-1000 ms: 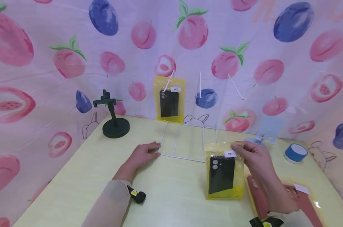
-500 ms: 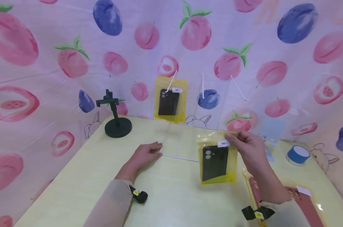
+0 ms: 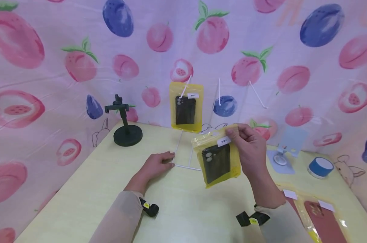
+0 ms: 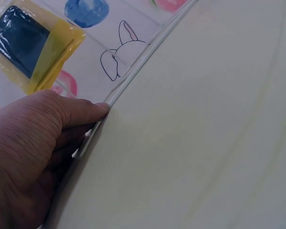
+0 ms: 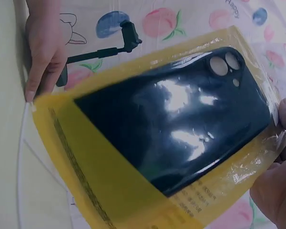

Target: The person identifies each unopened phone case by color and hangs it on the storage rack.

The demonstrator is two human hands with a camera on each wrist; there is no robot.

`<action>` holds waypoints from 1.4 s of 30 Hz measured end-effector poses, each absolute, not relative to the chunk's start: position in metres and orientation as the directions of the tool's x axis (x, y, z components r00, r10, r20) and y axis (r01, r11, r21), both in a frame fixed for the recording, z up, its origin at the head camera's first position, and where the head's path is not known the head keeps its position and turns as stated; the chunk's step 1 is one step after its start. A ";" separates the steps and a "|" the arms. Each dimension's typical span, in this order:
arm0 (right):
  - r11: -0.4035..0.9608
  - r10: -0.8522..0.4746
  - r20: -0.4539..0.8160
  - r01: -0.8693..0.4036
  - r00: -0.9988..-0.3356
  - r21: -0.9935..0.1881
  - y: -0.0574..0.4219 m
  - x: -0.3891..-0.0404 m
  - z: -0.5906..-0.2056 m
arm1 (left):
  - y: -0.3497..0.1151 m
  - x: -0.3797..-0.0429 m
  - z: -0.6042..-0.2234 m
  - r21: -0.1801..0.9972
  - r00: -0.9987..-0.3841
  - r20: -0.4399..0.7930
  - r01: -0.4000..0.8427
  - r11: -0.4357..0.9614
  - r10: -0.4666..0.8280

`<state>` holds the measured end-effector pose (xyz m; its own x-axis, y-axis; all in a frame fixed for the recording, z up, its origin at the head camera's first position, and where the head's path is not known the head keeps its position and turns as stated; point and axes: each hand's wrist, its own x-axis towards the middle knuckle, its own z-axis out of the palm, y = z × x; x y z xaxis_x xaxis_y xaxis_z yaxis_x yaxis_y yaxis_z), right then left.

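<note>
My right hand [image 3: 251, 148] pinches the top corner of a yellow zip bag [image 3: 235, 168] near its white label. Inside shows a black phone case [image 3: 217, 163] with camera holes; the bag hangs tilted over the front of a white wire display rack [image 3: 183, 166]. In the right wrist view this phone case [image 5: 176, 114] fills the middle. At the rack's front left corner, my left hand [image 3: 155, 167] grips the wire, its thumb on top in the left wrist view. A second bagged black phone case [image 3: 185, 109] hangs on the rack's left hook; two more hooks [image 3: 219, 94] stick out beside it.
A black phone stand [image 3: 127, 135] stands at the back left. To the right are a light blue phone stand [image 3: 282, 160] and a blue and white round object [image 3: 320, 167]. Bagged red phone cases [image 3: 324, 219] lie at the front right. A fruit-print curtain [image 3: 159, 20] backs the table.
My right hand has lifted the bagged black case up and leftward toward the rack, and the bag has tilted. The left hand stays at the rack's corner.
</note>
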<state>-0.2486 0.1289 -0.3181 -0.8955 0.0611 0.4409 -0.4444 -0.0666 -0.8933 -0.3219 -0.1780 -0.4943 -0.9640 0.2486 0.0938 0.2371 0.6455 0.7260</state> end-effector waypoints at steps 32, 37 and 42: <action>0.284 0.050 0.671 -0.634 -0.739 -0.719 0.022 -0.304 -0.267 | -0.179 -0.321 -0.493 0.726 -0.965 0.082 0.228 0.649 0.247; 0.303 0.055 0.664 -0.621 -0.746 -0.723 0.021 -0.305 -0.264 | -0.178 -0.320 -0.490 0.733 -0.970 0.071 0.210 0.647 0.234; 0.291 0.052 0.632 -0.594 -0.773 -0.750 0.022 -0.305 -0.264 | -0.178 -0.321 -0.492 0.735 -0.972 0.056 0.194 0.650 0.228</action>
